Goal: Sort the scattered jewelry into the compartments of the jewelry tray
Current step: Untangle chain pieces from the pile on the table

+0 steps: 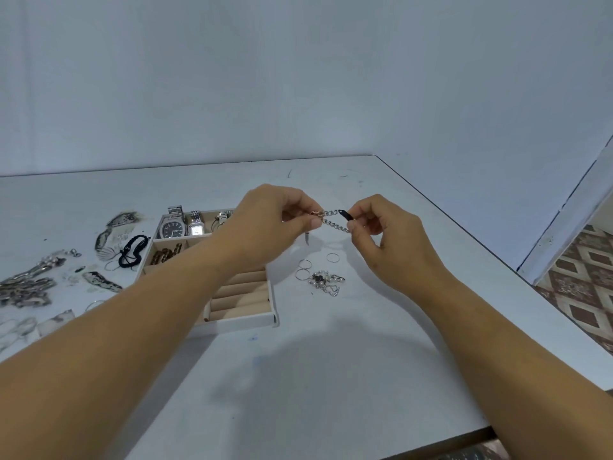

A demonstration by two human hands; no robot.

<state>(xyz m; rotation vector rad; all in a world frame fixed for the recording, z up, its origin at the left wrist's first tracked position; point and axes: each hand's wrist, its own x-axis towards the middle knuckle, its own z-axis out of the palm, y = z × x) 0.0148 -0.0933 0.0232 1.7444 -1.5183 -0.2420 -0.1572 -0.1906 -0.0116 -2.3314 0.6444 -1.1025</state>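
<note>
A silver chain bracelet (333, 220) with a black piece is stretched in the air between my hands. My left hand (268, 224) pinches its clasp end; my right hand (388, 234) pinches the other end. Both hover above the white table, just right of the jewelry tray (265, 322). The tray holds watches (172, 227) in its back compartment, brown-gold pieces (166, 255) in a middle one, and beige ring rolls (242, 293) at the front. My left forearm hides part of the tray.
Thin rings (303, 268) and a beaded, pearly piece (325, 282) lie right of the tray. Left of it lie a black cord bracelet (132, 250), patterned pieces (106, 237) and a heap of silver chains (26, 290). The table edge runs diagonally at right.
</note>
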